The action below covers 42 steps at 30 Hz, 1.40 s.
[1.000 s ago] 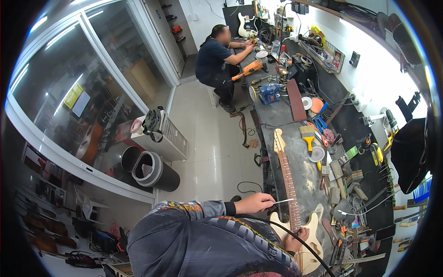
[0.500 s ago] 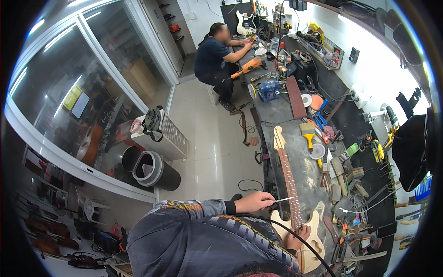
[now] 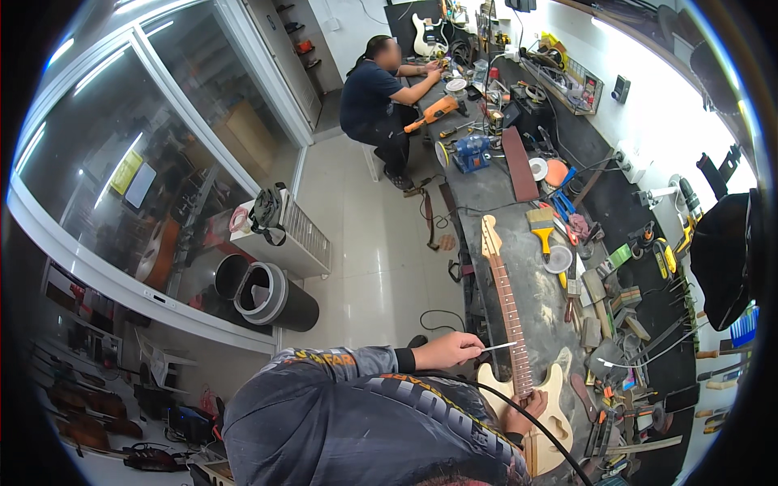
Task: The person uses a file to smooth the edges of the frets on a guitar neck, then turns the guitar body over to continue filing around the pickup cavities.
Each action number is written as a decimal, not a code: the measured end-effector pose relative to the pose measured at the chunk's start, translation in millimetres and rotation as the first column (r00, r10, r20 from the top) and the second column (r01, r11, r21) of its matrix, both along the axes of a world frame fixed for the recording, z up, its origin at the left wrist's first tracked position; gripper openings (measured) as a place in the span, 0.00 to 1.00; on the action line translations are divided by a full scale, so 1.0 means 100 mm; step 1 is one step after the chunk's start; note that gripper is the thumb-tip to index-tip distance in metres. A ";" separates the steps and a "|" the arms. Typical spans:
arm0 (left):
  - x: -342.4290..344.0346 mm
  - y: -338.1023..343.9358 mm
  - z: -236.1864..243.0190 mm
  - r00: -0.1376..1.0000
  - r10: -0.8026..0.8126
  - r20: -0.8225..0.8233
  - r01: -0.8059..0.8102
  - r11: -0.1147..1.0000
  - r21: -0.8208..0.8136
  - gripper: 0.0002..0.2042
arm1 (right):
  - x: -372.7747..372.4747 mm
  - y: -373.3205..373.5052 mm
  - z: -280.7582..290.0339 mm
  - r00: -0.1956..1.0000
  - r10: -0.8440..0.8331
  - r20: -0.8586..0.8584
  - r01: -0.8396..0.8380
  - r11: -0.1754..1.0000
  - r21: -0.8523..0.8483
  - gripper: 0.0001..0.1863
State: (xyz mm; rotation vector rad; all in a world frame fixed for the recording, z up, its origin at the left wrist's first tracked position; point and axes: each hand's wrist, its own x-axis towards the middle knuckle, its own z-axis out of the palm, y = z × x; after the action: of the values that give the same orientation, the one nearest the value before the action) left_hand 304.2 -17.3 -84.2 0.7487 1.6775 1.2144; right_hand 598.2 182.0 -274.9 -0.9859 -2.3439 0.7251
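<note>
Evidently, the left hand [image 3: 448, 351] pinches a thin, light-coloured rod [image 3: 497, 347] between thumb and fingers, its far end reaching the fretboard of the electric guitar [image 3: 521, 371]. The right hand [image 3: 523, 411] has its fingers bent against the guitar where fretboard meets body; whether they pinch anything there, I cannot tell. The guitar lies face up along the near edge of the workbench [image 3: 531, 279], headstock pointing away from the person, and a black cable [image 3: 559, 447] passes over its body.

As for progress, neck and body sit together and the frets look to be in place. No strings or pickups can be seen, and the pale body shows open hollows, so the instrument seems well short of complete; how much of the fretboard has been worked is too small to judge.

Right of the guitar's headstock lie a yellow-handled brush [image 3: 541, 231] and a round dish [image 3: 558, 259]; beyond it stand a blue grinder [image 3: 470, 152] and, farther off, a seated co-worker [image 3: 373, 109].
</note>
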 end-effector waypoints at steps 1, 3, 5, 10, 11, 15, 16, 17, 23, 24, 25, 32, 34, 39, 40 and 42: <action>0.01 0.00 -0.01 1.000 -0.008 0.001 0.008 1.000 -0.001 0.17 | 0.00 0.00 0.00 1.000 0.000 0.001 0.000 1.000 0.000 0.32; 0.01 0.00 -0.03 1.000 -0.018 0.002 0.018 1.000 -0.003 0.17 | 0.00 0.00 -0.01 1.000 -0.007 0.027 0.006 1.000 0.014 0.32; 0.00 0.01 -0.07 0.999 -0.039 -0.009 0.039 0.999 -0.001 0.16 | -0.01 -0.01 0.01 1.000 -0.013 0.016 0.013 1.000 0.005 0.32; 0.00 0.01 -0.03 0.999 -0.046 -0.002 0.046 0.999 -0.008 0.15 | -0.02 -0.01 0.10 1.000 -0.015 0.027 0.015 1.000 -0.005 0.32; -0.01 0.02 -0.01 0.998 -0.056 -0.007 0.056 0.998 -0.009 0.15 | -0.01 0.00 0.13 0.999 -0.006 0.039 0.005 1.000 0.012 0.32; -0.01 0.02 0.04 0.999 -0.046 -0.009 0.046 0.999 0.000 0.16 | -0.02 0.02 0.19 0.997 0.021 0.076 -0.024 0.999 0.037 0.32; -0.01 0.02 0.02 0.999 -0.050 -0.013 0.050 0.999 0.001 0.16 | -0.01 0.03 0.20 0.997 0.022 0.076 -0.025 0.999 0.038 0.32; -0.02 0.01 -0.01 0.998 -0.055 -0.017 0.055 0.998 0.001 0.17 | 0.00 0.05 0.19 0.996 0.033 0.083 -0.036 0.999 0.030 0.32; -0.03 0.00 -0.03 0.999 -0.047 -0.013 0.047 0.999 0.013 0.17 | 0.02 0.06 0.17 0.996 0.054 0.073 -0.056 0.998 0.029 0.32; -0.03 -0.01 -0.01 0.999 -0.045 -0.012 0.045 0.999 0.012 0.17 | 0.02 0.05 0.18 0.996 0.049 0.078 -0.050 0.999 0.016 0.32; -0.05 -0.01 0.02 0.998 -0.053 -0.017 0.053 0.999 0.001 0.17 | 0.01 0.05 0.18 0.996 0.050 0.078 -0.051 0.999 0.015 0.32; -0.06 -0.05 -0.06 0.999 -0.051 -0.007 0.051 0.998 -0.024 0.17 | 0.01 0.04 0.13 0.999 0.024 0.048 -0.025 0.999 0.035 0.30; -0.05 -0.05 -0.10 0.999 -0.039 -0.008 0.039 0.999 -0.012 0.17 | 0.02 0.04 0.13 0.998 0.036 0.054 -0.038 0.998 0.040 0.30; -0.04 -0.04 -0.08 0.998 -0.057 0.003 0.057 0.997 -0.046 0.17 | 0.03 0.04 0.11 0.997 0.041 0.065 -0.041 0.999 -0.011 0.30; -0.03 -0.03 -0.07 0.998 -0.063 0.000 0.063 0.997 -0.050 0.17 | 0.03 0.04 0.10 0.997 0.039 0.064 -0.038 0.999 -0.015 0.30; -0.02 -0.06 -0.06 0.998 -0.068 -0.003 0.068 0.997 -0.039 0.17 | 0.01 0.03 0.15 0.999 0.032 0.044 -0.033 0.999 0.024 0.31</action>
State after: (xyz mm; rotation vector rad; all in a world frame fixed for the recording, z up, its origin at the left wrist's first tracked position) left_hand 302.4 -22.9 -90.0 0.7785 1.6615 1.1307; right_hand 598.8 184.6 -259.6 -0.9649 -2.4060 0.6923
